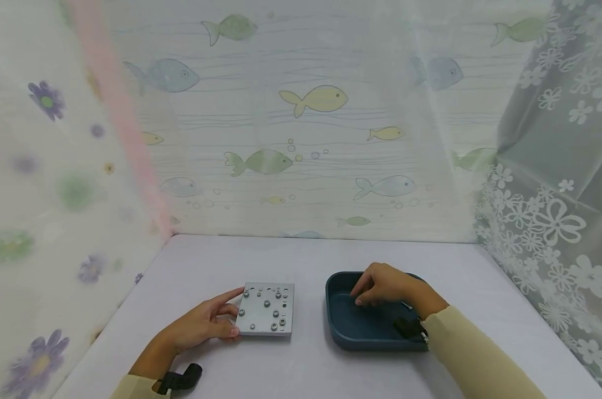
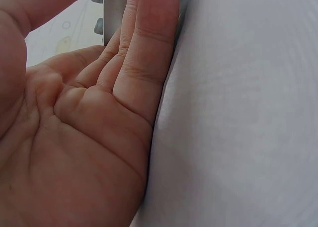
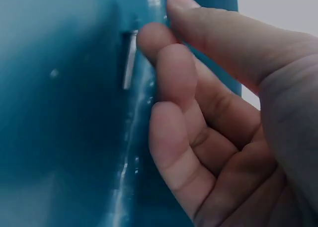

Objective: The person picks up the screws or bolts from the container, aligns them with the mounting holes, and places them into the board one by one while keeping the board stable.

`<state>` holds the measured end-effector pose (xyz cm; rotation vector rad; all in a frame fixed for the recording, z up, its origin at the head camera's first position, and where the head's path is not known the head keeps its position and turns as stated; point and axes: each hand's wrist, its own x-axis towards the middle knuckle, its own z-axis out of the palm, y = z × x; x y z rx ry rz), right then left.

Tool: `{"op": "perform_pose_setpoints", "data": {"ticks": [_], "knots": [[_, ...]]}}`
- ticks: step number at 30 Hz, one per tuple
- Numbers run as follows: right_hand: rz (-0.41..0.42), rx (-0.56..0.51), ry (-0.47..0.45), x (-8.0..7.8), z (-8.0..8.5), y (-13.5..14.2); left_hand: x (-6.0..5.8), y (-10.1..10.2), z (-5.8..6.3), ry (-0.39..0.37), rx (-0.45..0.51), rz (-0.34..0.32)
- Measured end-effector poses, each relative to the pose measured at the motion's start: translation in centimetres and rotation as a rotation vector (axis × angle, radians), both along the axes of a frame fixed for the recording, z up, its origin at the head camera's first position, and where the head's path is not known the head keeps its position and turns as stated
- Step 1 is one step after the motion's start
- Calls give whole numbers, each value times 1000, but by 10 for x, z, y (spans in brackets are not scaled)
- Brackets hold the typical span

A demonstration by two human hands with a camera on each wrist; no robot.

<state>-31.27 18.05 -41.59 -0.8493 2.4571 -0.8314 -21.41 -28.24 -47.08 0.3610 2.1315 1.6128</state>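
A silver metal plate (image 1: 258, 316) with several small screws and holes on its top lies on the white table. My left hand (image 1: 203, 327) grips its left side, with the thumb on the near corner and the index finger along the far one. In the left wrist view the fingers (image 2: 149, 53) reach to the plate's edge, close to the tabletop. My right hand (image 1: 381, 285) is inside a dark blue tray (image 1: 348, 341), its fingers loosely bent. A thin metal pin (image 3: 130, 60) lies in the tray beside the fingertips (image 3: 154, 38); nothing shows between thumb and index finger.
The tray stands right of the plate, a strip of white table (image 1: 308, 316) between them. A fish-print curtain (image 1: 306, 166) hangs behind the table, with flowered sheets on both sides. Black wrist straps with cameras (image 1: 181, 378) sit on both wrists.
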Motion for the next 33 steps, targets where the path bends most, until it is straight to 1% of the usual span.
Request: {"op": "perform_pose_setpoints", "data": {"ticks": [7, 17, 25, 33], "knots": [[-55, 39, 9, 0, -5, -2, -1, 0, 0, 7, 1, -4], [-57, 76, 44, 0, -12, -6, -2, 1, 0, 0, 23, -9], [-25, 80, 78, -1, -11, -9, -2, -1, 0, 1, 12, 2], [-36, 128, 103, 0, -7, -8, -1, 2, 0, -3, 31, -8]]}}
